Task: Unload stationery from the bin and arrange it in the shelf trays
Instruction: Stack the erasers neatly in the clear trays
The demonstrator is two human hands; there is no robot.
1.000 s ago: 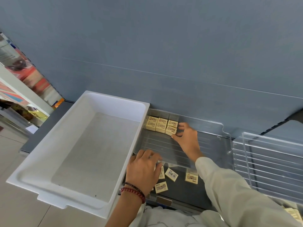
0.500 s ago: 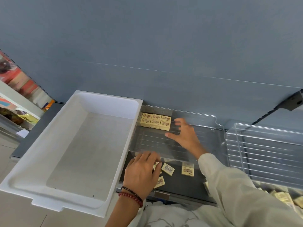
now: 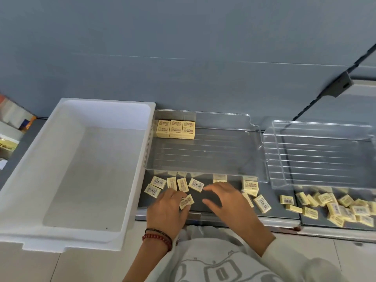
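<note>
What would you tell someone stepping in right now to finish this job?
Left hand: pinches one small cream eraser block near the front of the grey shelf.
Right hand: open, holds nothing, over the shelf.
White plastic bin: empty.
Left clear plastic tray: a neat row of erasers in its back-left corner.
Right clear plastic tray: nothing in it.
Done: bin unloaded, first row started.
Left: the loose erasers in front of the trays and the heap of erasers on the right go into the trays.
</note>
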